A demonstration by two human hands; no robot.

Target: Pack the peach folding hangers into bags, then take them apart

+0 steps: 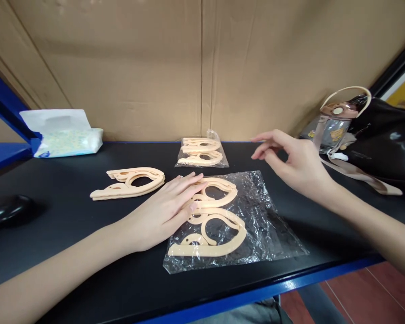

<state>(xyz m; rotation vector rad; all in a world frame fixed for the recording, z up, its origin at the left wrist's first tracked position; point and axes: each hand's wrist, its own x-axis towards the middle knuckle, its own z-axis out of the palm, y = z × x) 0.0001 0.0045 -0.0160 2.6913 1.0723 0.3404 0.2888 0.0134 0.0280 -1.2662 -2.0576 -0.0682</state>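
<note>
Cream folding hangers point(222, 249) lie folded, one above the other, in a clear plastic bag point(273, 238) in front of me. My left hand point(165, 207) rests flat on the left part of the bag, its fingers stretched over the upper hanger. Up in the air to the right of the bag is my right hand point(290, 157), with loosely bent fingers apart and nothing visible in them. Left of the bag, a stack of folded hangers point(145, 191) lies bare on the table. A smaller bagged set of hangers point(202, 150) lies behind.
On the black table point(70, 229) a tissue pack point(67, 139) stands at the back left and a dark rounded object point(8, 209) at the left edge. A water bottle point(337, 121) with a strap and a black bag point(388, 144) are at the right. Cardboard point(138, 67) backs the table.
</note>
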